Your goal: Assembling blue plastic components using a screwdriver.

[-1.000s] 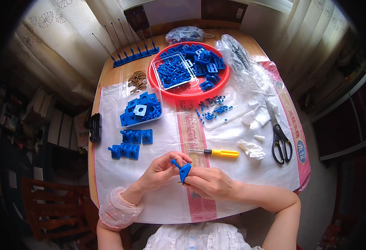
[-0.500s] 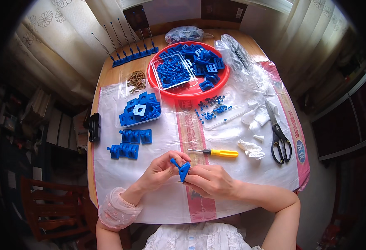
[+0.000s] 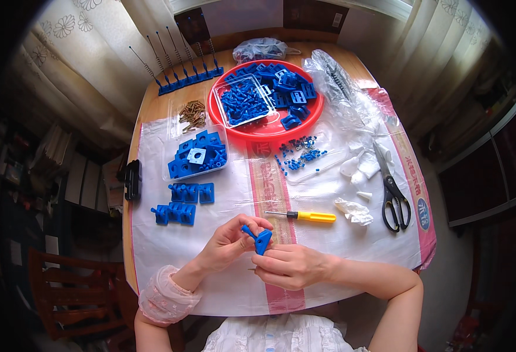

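Over the near middle of the table, my left hand (image 3: pixel 231 242) pinches a blue plastic bracket (image 3: pixel 262 241) with a round hole in its side. A blue peg-like stem (image 3: pixel 248 231) sticks out from it toward the upper left. My right hand (image 3: pixel 290 265) is closed just below and right of the bracket. From its fingers the tip of a thin metal screw (image 3: pixel 251 269) pokes out to the left; the rest of it is hidden. A yellow-handled screwdriver (image 3: pixel 314 216) lies beyond my right hand.
Assembled blue brackets (image 3: pixel 181 213) stand in two rows at left, near a clear box of blue parts (image 3: pixel 170 173). Brass-coloured screws (image 3: pixel 192 115) lie behind it. Farther back is a red tray (image 3: pixel 305 126). Small blue pieces (image 3: pixel 305 154), crumpled tissue (image 3: pixel 355 211) and black scissors (image 3: pixel 394 199) lie right.
My right hand has shifted down a little from the bracket, and the metal tip has moved down with it, apart from the bracket. The bracket has turned slightly in my left hand.
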Motion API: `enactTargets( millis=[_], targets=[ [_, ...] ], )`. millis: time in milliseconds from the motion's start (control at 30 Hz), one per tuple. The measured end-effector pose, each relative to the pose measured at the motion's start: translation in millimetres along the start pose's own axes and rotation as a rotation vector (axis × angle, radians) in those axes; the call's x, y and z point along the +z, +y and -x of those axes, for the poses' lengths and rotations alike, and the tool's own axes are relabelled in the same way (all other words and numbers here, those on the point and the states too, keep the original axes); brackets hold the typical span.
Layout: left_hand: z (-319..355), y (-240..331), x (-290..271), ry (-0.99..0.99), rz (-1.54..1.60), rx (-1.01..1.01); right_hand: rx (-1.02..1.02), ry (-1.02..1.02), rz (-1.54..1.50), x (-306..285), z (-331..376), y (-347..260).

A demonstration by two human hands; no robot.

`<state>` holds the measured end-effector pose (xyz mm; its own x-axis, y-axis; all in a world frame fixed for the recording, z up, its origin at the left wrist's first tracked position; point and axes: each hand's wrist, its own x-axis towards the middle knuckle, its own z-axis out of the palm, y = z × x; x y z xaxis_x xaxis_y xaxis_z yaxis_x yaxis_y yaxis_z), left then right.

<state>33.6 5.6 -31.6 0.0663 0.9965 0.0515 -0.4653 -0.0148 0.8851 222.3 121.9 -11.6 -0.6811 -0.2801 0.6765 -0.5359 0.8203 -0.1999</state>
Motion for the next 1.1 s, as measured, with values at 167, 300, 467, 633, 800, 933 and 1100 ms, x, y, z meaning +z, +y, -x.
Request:
enactTargets(
  millis=[167, 300, 467, 633, 800, 933, 1100],
  targets=[
    [0, 0, -1, -0.023, -0.052, 0.01, -0.011, -0.014, 0.044, 2, 0, -1],
    [-1, 1, -1, -0.022, -0.064, 0.008, -0.014, -0.013, 0.071, 2, 0, -1],
    [0, -1, -1, -0.001, -0.085, 0.018, -0.014, -0.026, 0.082, 2, 0, -2],
    [-1, 0, -1, 0.002, -0.101, 0.002, -0.02, -0.025, 0.08, 2, -1, -2],
    [1, 0, -2, 0.004, -0.089, 0.007, -0.017, -0.036, 0.088, 3, -2, -3],
    [-1, 1, -2, 0.02, -0.075, 0.035, -0.002, 0.007, 0.058, -1, -3, -1],
    [-1, 3, -3, 0.048, -0.012, 0.062, 0.023, 0.123, -0.004, -9, -3, -3]
  ],
)
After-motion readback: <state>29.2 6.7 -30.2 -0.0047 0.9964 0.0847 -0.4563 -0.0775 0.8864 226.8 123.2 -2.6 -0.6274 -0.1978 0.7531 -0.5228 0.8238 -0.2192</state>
